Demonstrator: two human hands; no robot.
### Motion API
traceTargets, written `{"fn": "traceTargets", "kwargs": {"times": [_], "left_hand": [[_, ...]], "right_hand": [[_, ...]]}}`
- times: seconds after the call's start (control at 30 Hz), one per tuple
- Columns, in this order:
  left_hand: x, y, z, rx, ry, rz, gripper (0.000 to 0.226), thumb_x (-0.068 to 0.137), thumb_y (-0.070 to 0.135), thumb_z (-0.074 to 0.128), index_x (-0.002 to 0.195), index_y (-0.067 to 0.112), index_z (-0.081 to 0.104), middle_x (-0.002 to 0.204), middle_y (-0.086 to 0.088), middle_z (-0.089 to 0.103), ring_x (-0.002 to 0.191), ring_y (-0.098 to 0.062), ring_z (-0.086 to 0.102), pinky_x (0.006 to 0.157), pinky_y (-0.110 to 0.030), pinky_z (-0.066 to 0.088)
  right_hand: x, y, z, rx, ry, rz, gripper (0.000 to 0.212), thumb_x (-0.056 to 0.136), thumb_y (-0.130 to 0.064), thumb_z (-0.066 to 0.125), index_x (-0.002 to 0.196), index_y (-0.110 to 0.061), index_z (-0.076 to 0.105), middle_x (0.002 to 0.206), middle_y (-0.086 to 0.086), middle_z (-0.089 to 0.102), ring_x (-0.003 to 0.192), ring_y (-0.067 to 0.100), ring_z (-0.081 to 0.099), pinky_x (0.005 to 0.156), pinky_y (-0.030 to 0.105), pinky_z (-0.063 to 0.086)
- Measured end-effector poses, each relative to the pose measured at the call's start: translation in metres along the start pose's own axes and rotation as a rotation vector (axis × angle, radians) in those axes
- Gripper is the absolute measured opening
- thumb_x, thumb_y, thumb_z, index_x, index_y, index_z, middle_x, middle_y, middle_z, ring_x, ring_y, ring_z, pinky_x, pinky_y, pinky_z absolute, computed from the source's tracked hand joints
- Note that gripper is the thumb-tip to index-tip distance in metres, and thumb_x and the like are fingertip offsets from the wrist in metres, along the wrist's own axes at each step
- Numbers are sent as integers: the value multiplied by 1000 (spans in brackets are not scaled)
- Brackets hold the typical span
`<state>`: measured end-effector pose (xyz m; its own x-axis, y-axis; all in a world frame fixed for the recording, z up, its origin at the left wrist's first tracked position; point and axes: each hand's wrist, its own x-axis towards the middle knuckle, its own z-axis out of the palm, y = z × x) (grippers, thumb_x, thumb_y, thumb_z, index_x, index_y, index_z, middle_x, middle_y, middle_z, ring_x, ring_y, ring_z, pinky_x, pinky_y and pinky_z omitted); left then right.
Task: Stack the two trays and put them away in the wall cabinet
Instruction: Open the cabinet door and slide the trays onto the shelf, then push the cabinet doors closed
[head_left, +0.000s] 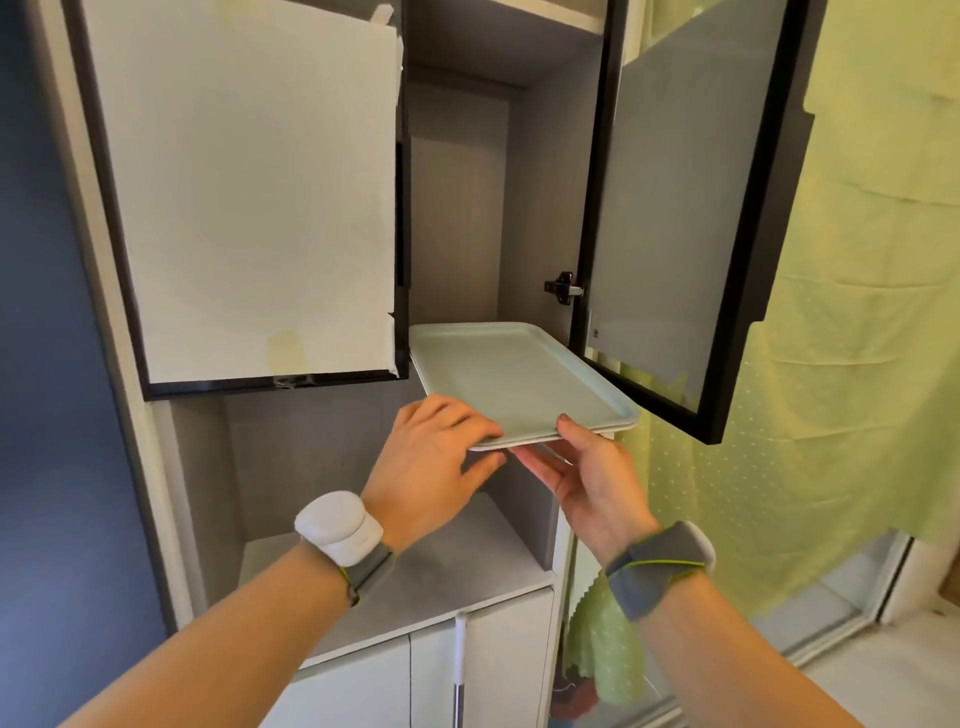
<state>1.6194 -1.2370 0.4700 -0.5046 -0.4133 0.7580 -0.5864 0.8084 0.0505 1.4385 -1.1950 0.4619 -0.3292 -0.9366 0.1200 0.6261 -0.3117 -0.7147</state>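
Pale green plastic trays, already nested one in the other, are being held at the mouth of the wall cabinet in the head view. Their far end is lying inside the opening, on or just above the bottom shelf; which of the two cannot be told. The near end is sticking out past the open right door. The left door is being kept shut, its glass covered with white paper. The near edge is being pinched by both hands: the left hand is closed on the near left corner, while the right hand is gripping the middle of the edge, thumb on top and fingers beneath. Stacking is judged done; what is left is sliding the stack fully in, releasing it and closing the door. No brand, label or writing is being shown legibly anywhere.
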Motion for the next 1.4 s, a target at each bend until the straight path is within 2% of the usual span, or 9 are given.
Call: {"fn": "traceTargets", "kwargs": {"times": [0.2, 0.3, 0.4, 0.57, 0.73, 0.87, 1.0, 1.2, 1.4], "left_hand": [[30, -17, 7, 130, 62, 38, 15, 91, 19, 65, 103, 13, 73, 91, -4, 69, 86, -30, 62, 81, -41, 48], [49, -25, 17, 151, 92, -4, 18, 92, 20, 63, 106, 12, 73, 93, -5, 68, 84, -30, 60, 77, -43, 50], [61, -33, 27, 151, 91, -35, 19, 93, 20, 62, 107, 13, 73, 94, -5, 68, 85, -29, 60, 77, -44, 50], [83, -45, 49, 168, 119, -114, 14, 90, 21, 66, 101, 16, 75, 90, -4, 70, 83, -30, 60, 72, -41, 49], [89, -57, 60, 158, 179, -229, 24, 88, 13, 66, 111, 10, 71, 104, -8, 68, 101, -29, 58, 86, -39, 49], [71, -83, 29, 272, 378, -50, 35, 84, 6, 60, 119, 5, 65, 121, -16, 59, 120, -34, 51, 103, -51, 40], [73, -118, -15, 372, 550, -312, 53, 86, 18, 52, 139, 18, 47, 143, -13, 44, 144, -30, 28, 118, -58, 15], [82, -172, -7, 568, 372, -485, 66, 97, 44, 33, 157, 31, 7, 166, -4, 3, 152, -26, -10, 116, -66, -2], [82, -191, 4, 692, 398, -453, 67, 98, 50, 25, 157, 30, 0, 167, -3, -7, 151, -29, -12, 114, -69, -1]], "right_hand": [[33, -7, 9, -150, -29, 11, 30, 95, -18, 57, 123, -5, 57, 105, 22, 73, 91, 38, 73, 76, 43, 61], [51, -11, 0, -376, -11, -84, 14, 96, -17, 56, 102, -6, 63, 89, 15, 69, 72, 27, 69, 68, 38, 61], [64, -13, -10, -811, -10, -474, 15, 93, -13, 56, 86, -20, 66, 85, 0, 66, 75, 18, 61, 68, 27, 54], [97, -11, 11, -1343, -298, -995, 21, 91, -15, 54, 109, -21, 64, 109, -4, 63, 105, 11, 51, 91, 15, 37], [132, 14, 23, -1524, -378, -984, 28, 92, -23, 54, 119, -18, 59, 117, 2, 60, 111, 25, 49, 96, 36, 41], [152, 24, 24, -1518, -393, -1004, 35, 92, -32, 51, 124, -22, 60, 117, 4, 56, 111, 26, 45, 99, 44, 42], [160, 32, 33, -1641, -425, -963, 41, 93, -39, 46, 130, -25, 55, 126, 4, 52, 122, 28, 41, 117, 53, 17], [171, 51, 55, -1764, -314, -938, 37, 93, -51, 40, 116, -28, 59, 114, -2, 62, 113, 27, 51, 115, 65, 11], [176, 63, 62, -1714, -179, -977, 24, 91, -49, 48, 97, -27, 55, 97, 0, 63, 98, 26, 56, 112, 67, 16]]}}
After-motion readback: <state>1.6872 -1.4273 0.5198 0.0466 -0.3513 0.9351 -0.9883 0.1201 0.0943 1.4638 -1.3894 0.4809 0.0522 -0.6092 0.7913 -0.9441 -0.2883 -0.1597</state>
